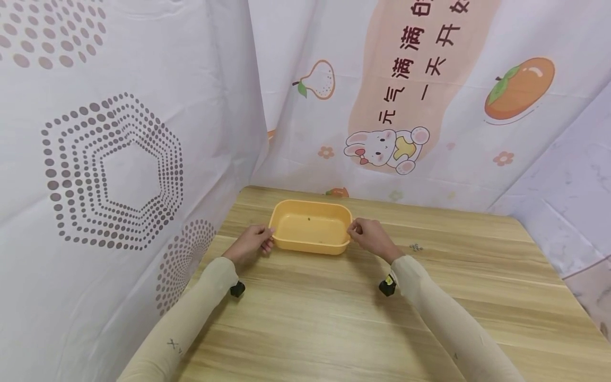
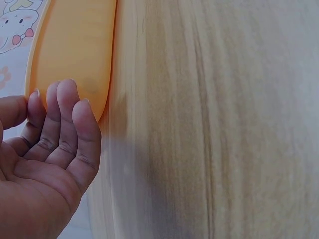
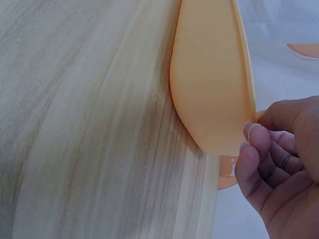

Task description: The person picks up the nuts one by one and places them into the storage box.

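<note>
1. Gripping: left hand (image 1: 249,243) pinches orange tray (image 1: 310,231) at left end, right hand (image 1: 373,237) at right end.
2. Printed cloth (image 1: 334,111) hangs behind wood-grain table (image 1: 305,318).
3. Tray near table's far edge, between hands, opening up.
4. Small greyish pieces (image 1: 416,248) clustered on table, right of right hand.
5. Dark speck (image 1: 308,219) inside tray.

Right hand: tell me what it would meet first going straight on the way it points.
The right hand would meet the orange plastic tray first; it appears to touch the rim at the tray's right end. The exact depth there is hard to judge.
</note>
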Demonstrator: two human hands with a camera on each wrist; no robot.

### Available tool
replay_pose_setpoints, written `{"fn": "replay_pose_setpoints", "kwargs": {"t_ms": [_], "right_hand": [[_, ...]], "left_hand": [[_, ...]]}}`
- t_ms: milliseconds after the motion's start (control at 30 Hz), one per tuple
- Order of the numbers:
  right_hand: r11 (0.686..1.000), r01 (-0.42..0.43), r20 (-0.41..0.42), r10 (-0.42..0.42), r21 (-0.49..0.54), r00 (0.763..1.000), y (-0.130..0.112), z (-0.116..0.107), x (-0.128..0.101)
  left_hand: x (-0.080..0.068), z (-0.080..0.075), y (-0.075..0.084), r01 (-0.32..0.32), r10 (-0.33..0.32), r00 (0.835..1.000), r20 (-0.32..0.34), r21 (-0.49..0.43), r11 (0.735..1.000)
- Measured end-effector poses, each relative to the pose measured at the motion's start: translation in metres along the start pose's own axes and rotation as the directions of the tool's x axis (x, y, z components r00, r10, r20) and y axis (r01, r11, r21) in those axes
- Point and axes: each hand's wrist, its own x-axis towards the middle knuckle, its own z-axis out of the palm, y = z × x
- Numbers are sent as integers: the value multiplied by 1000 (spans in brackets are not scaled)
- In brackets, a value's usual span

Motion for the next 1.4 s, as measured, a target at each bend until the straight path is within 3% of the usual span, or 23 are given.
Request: {"fn": "replay_pose_setpoints", "kwargs": {"t_ms": [500, 833, 1400], "right_hand": [[999, -19, -36, 17, -41, 999, 8, -5, -5], [997, -16, -77, 10, -78, 997, 17, -12, -14], [994, -48, -94, 38, -98, 995, 55, -25, -35]], "left_hand": [[-1, 0, 2, 25, -25, 1000, -5, 1, 1000], [-2, 0, 2, -3, 3, 1000, 3, 12, 1000], [1, -1, -1, -1, 1, 1000, 6, 15, 1000]]}}
